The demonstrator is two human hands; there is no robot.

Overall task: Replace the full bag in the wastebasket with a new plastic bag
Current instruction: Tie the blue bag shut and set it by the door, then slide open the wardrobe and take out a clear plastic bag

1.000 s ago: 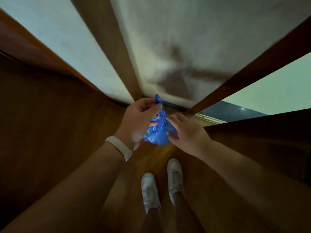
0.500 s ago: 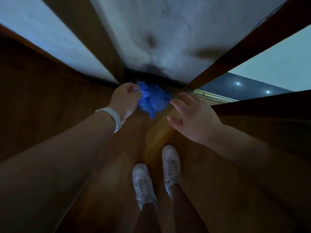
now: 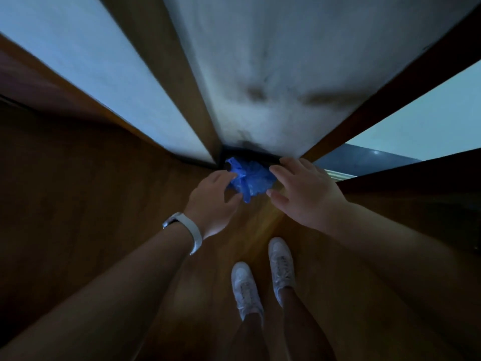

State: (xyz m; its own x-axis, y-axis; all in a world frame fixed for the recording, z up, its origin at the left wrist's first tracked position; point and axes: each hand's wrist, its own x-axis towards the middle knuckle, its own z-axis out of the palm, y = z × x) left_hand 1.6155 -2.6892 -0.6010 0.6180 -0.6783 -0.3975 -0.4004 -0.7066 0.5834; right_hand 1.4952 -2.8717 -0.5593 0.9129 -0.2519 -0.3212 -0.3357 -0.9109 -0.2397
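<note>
A crumpled blue plastic bag [image 3: 250, 178] sits low against the dark base of the wall, in the corner beside a wooden door frame. My left hand [image 3: 214, 199], with a white wristband, is at the bag's left edge with its fingers apart; the fingertips touch the plastic without closing on it. My right hand [image 3: 302, 188] is spread just to the right of the bag, fingers apart, holding nothing. No wastebasket is in view.
I stand on a wooden floor [image 3: 104, 230] in white shoes [image 3: 263, 280]. A grey-white wall panel [image 3: 273, 74] rises ahead between brown wooden frames [image 3: 166, 74]. A doorway with a metal threshold [image 3: 335, 174] opens at the right.
Both hands held the bag a second ago. The right hand let go first, the left carried the bag down to the wall's base, and now the left hand's fingers have opened.
</note>
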